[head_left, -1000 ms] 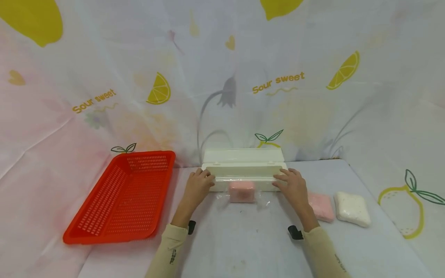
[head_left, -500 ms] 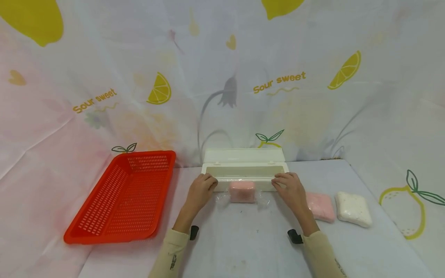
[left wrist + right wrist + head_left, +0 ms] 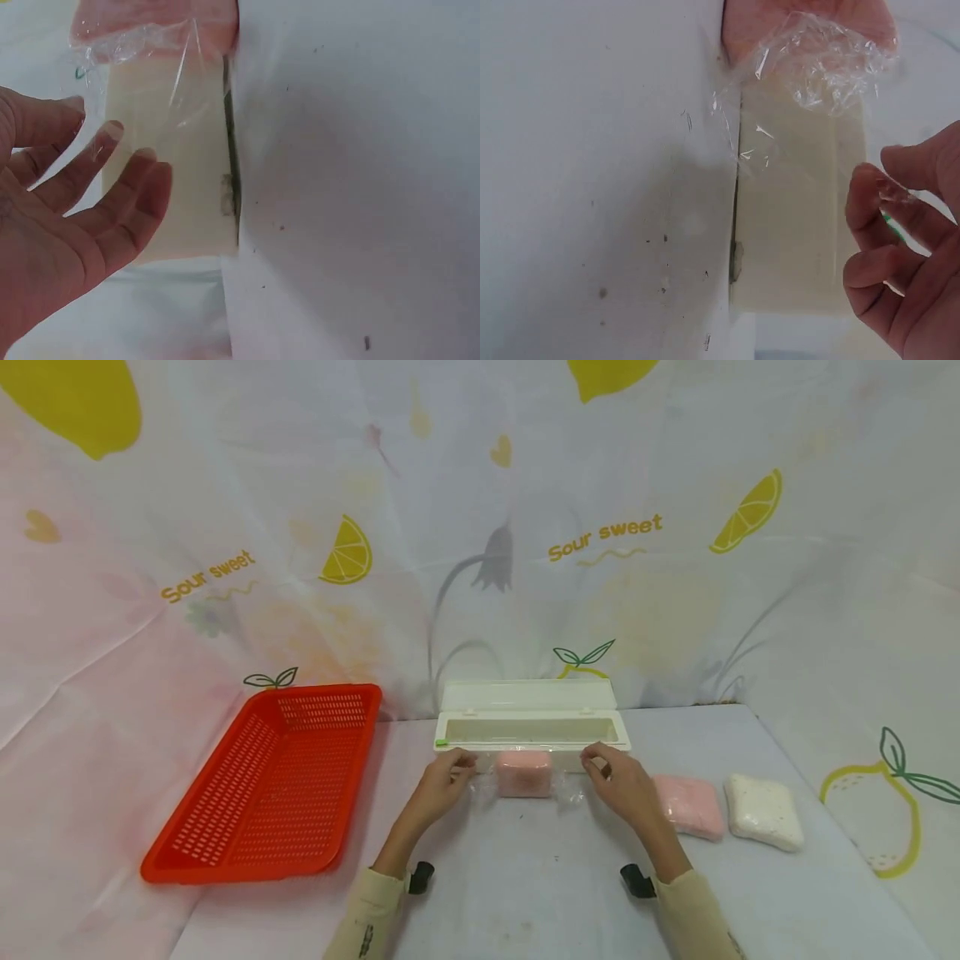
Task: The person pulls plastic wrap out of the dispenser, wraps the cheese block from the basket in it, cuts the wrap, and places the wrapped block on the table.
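A pink block like a soap bar [image 3: 524,775] stands against the front of a long white box [image 3: 534,758], whose lid [image 3: 528,695] is raised. Clear plastic film [image 3: 483,787] lies around the block and sticks out crumpled on both sides. My left hand [image 3: 441,785] is at the box's left front, thumb and index finger together at the film's edge in the left wrist view. On the other side my right hand [image 3: 621,783] pinches the film between thumb and index finger; a glint of film [image 3: 896,191] shows there. The film within the left fingertips is hard to see.
A red perforated basket [image 3: 348,810] stands at the left. To the right lie a pink block [image 3: 688,807] and a white block [image 3: 763,812]. A printed cloth [image 3: 660,635] hangs behind the white table [image 3: 517,893]. A green tab [image 3: 442,742] shows at the box's left end.
Both hands have come from the box's top corners down its front, toward me and inward. The box's front corners and the green tab are uncovered. The pink block has stayed in place.
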Motion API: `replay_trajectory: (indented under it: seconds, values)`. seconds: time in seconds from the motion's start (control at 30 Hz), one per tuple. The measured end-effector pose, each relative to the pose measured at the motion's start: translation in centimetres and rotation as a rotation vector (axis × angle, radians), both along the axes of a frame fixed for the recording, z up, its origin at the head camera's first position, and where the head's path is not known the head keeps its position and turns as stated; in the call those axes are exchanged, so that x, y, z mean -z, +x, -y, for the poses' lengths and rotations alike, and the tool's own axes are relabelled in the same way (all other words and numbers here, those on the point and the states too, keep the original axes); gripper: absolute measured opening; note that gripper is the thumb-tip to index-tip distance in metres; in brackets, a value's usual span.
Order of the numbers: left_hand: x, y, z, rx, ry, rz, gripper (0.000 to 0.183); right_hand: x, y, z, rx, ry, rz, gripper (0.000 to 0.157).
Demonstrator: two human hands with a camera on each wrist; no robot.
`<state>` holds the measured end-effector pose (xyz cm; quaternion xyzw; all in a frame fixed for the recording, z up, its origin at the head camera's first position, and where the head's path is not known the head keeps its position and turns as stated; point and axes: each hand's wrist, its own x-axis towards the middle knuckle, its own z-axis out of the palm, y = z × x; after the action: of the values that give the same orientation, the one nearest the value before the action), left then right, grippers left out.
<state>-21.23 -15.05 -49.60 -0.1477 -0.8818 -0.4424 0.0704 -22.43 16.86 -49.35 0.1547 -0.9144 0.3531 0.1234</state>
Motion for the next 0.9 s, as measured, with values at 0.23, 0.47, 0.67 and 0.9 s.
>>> replay_trajectory:
  seconds: [0.23,0.47,0.67,0.9]
  values:
    - [0.4,0.5,-0.5,0.063,0.057,0.015,0.004,0.2,0.5,0.8,-0.142,-0.208,0.289,0.011]
    - [0.9,0.8,-1.1,0.053,0.063,0.092,0.028,1.0,1.1,1.4,-0.192,-0.241,0.275,0.012]
    - [1.0,0.7,-2.1,-0.002,-0.016,0.022,0.065,1.2,1.5,1.8,-0.187,-0.202,0.252,0.039]
    - [1.5,0.5,-3.0,-0.03,-0.114,-0.216,0.026,1.7,1.5,2.4,-0.108,-0.079,0.044,0.033]
